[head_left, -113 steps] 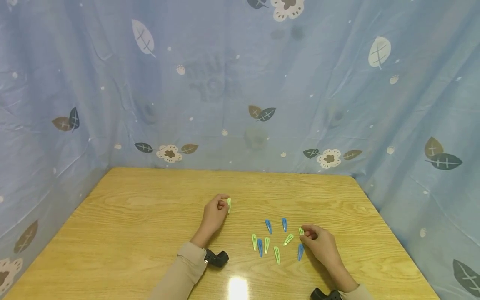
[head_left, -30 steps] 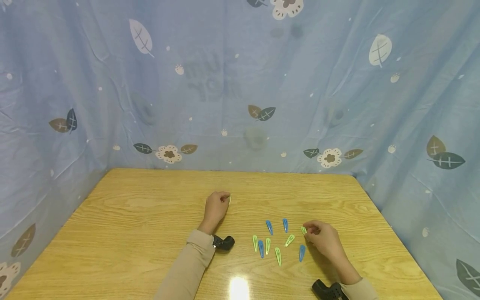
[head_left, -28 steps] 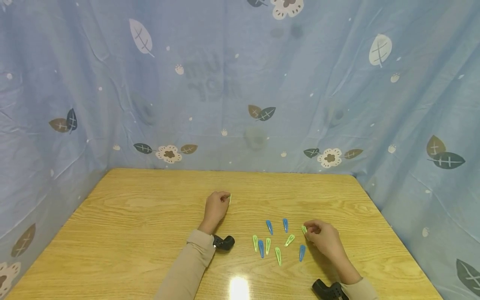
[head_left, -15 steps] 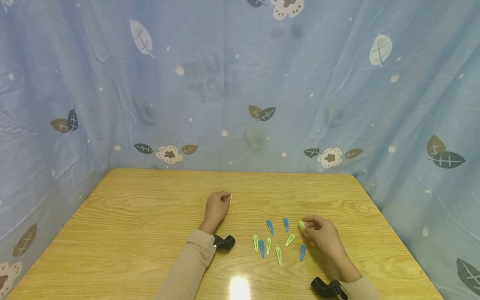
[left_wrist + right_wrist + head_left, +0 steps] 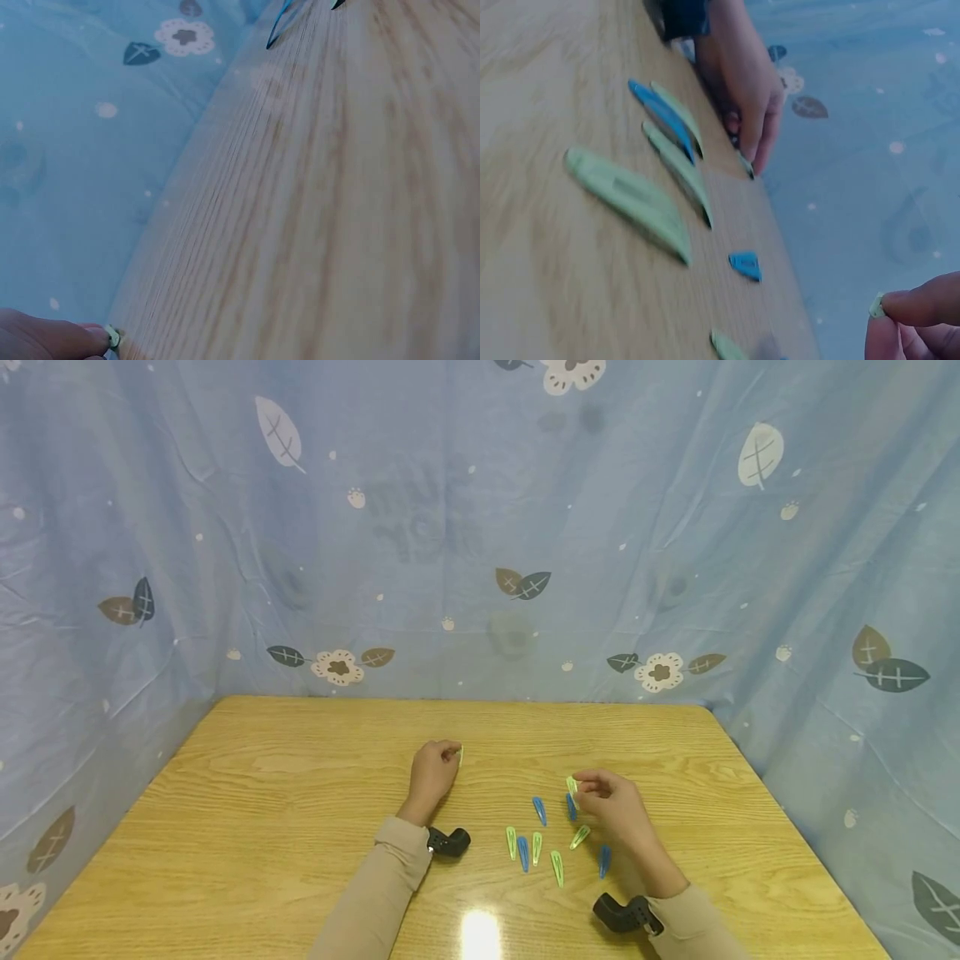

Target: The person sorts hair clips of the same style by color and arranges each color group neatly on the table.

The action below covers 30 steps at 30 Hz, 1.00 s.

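My left hand pinches a green snap hair clip beyond the middle of the table, left of the loose clips. Only a small end of that clip shows in the left wrist view, at the fingertips. Between thumb and fingers, my right hand holds another green hair clip. It overlaps a blue hair clip in the head view. In the right wrist view the held clip peeks out from the fingertips, with most of it hidden.
Several more hair clips lie scattered on the wooden table: blue ones and green ones, one blue clip close to my right forearm. A blue patterned curtain hangs along the back and both sides.
My right hand has lifted its green clip off to the left and away from me, over the far blue clip. The left hand has shifted only slightly, still pinching its clip.
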Motion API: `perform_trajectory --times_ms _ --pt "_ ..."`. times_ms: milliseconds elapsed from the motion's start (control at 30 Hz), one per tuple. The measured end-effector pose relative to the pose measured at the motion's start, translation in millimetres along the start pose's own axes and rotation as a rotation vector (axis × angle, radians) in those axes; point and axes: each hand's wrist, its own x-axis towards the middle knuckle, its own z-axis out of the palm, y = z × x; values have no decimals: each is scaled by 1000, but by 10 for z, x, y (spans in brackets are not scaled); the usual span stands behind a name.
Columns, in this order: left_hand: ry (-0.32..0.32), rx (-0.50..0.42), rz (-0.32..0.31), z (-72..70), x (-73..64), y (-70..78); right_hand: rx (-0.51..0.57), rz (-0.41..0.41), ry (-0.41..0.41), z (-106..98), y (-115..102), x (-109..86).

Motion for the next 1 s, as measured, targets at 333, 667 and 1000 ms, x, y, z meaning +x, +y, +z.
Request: perform_trajectory --times_ms 333,667,1000 --pt "-13 -2 -6 4 5 -1 101 -11 -60 235 -180 137" --pt "-12 4 -30 -16 13 12 192 25 -83 513 -397 359" --pt "-6 -7 -23 -10 -6 16 214 46 -93 850 -459 616"
